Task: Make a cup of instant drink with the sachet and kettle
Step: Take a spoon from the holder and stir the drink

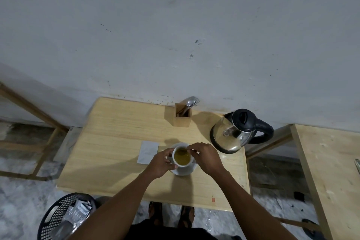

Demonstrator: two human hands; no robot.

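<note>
**Both hands on the cup, drink already golden**

Here we are at a small pale wooden table [109, 142], grain running across its top, pushed against a scuffed grey wall. Dead centre sits a round white cup [182, 157] on a white saucer [185, 170], glossy, and filled with a cloudy yellow-green drink. The left hand [160, 163] curls around the cup's side, fingers wrapped on the rim and wall. The right hand [207, 159] pinches something thin at the rim, perhaps a stirrer, though it is too small to tell for certain. Just left of the cup lies a flat, silvery rectangular sachet [148, 152], matte and slightly creased. To the right stands the kettle [236, 132], shiny steel body, black plastic lid and looped handle. Behind, a square wooden holder [182, 118] carries metal cutlery. Down on the floor, a black perforated plastic basket [58, 218] holds crumpled silver wrappers.
</note>
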